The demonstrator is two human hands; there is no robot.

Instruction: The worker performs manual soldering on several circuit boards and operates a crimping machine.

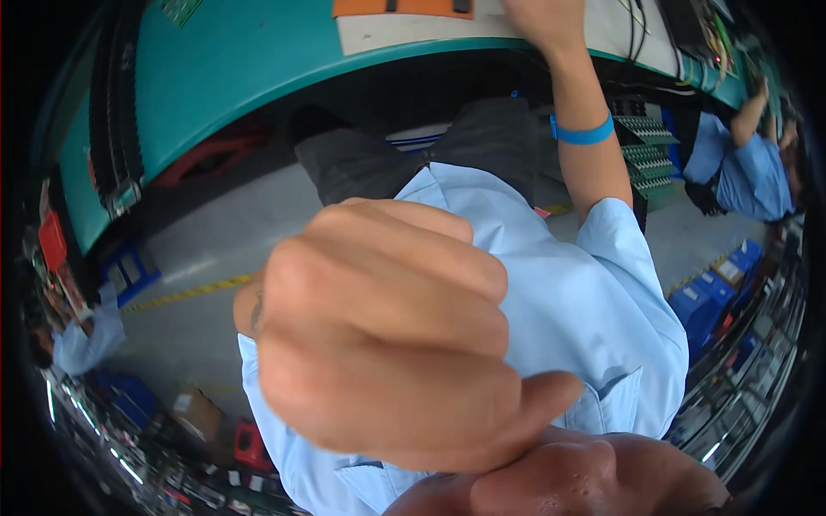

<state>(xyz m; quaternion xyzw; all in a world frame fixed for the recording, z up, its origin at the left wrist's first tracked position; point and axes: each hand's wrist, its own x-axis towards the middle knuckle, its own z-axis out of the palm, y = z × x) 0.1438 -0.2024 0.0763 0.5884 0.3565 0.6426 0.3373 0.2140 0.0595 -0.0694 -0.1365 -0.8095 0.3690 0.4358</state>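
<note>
Blue band (587, 132) circles the forearm (582, 90) of the right hand (548, 19), cropped over the bench (241, 64), grip untellable; the left hand (387, 335) curls fistlike, contents hidden.

- circuit board (179, 9) is on the tabletop (241, 77), way left of the mat (413, 36)
- right hand (548, 21) is over the mat
- left hand (387, 331) is in front of the shirt (594, 301)

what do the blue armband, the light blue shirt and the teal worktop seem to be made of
Blue armband: probably stretchy fabric or rubber, matte, as it wraps snugly round the forearm.
Light blue shirt: woven cloth, matte, judging by its soft folds and seams.
Teal worktop: perhaps rubber or vinyl, smooth, with a faintly shiny edge.
</note>
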